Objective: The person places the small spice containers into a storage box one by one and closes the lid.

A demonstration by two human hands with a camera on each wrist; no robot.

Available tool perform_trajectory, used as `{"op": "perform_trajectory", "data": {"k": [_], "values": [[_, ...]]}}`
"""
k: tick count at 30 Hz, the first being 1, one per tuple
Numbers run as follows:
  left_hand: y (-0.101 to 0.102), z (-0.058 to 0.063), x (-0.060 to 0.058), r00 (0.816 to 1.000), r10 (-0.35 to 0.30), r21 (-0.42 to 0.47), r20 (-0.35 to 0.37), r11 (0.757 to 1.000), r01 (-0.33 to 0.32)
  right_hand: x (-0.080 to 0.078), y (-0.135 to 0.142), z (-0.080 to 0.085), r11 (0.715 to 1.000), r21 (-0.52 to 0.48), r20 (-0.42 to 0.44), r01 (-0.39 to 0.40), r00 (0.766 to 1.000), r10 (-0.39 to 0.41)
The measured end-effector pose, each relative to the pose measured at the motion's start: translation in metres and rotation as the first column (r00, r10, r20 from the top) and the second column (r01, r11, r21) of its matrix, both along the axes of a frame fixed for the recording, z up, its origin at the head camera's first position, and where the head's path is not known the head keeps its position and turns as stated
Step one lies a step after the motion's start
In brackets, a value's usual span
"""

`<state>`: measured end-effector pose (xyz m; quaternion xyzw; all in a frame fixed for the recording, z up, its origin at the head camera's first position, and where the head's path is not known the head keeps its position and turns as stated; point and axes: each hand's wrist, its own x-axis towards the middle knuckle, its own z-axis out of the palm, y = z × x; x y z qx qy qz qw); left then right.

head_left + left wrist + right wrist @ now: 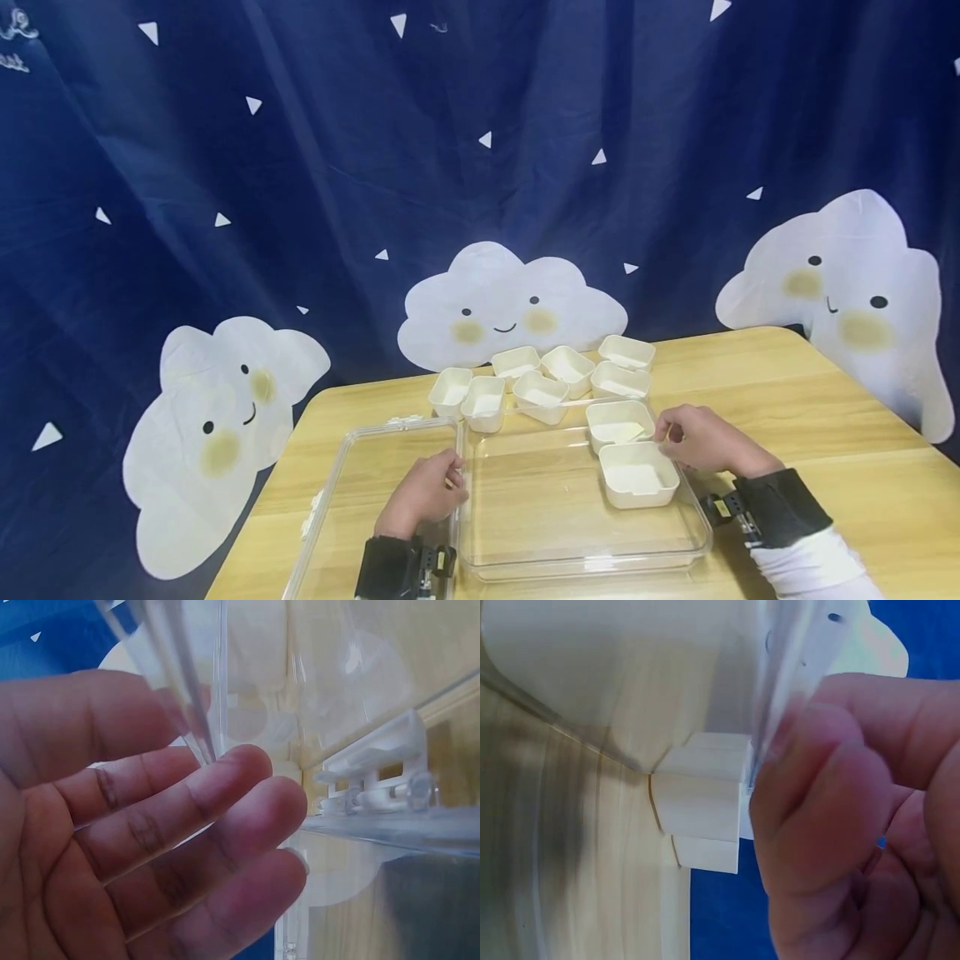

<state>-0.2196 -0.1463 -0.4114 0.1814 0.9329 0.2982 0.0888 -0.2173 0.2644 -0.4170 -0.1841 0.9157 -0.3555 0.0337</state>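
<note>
Head view, clear rectangular box (536, 504), rounded corners

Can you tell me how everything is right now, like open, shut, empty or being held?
Clear container: open, upright
Clear lid: off, lying flat
White latches: unfastened
Front white bin: upright, empty, inside container
Bin behind it: upright, yellowish piece inside
Seven other bins: upright, outside container
Left hand: pinching container's edge
Right hand: pinching container's edge
Blue cloth: hanging, creased
</note>
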Motion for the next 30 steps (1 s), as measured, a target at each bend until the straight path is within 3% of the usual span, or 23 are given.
{"op": "perform_trajectory", "data": {"k": [18,30], "values": [[-0.004,0.0,-0.001,0.999,-0.008,0.034,0.034,0.999,0.007,-0.007,0.002,0.01,0.996,0.011,-0.071,0.089,0.994,-0.088],[-0.004,0.001,-0.003,0.999,-0.014,0.036,0.032,0.999,0.013,-0.022,0.006,0.025,0.969,0.018,-0.128,0.248,0.961,-0.243]]}}
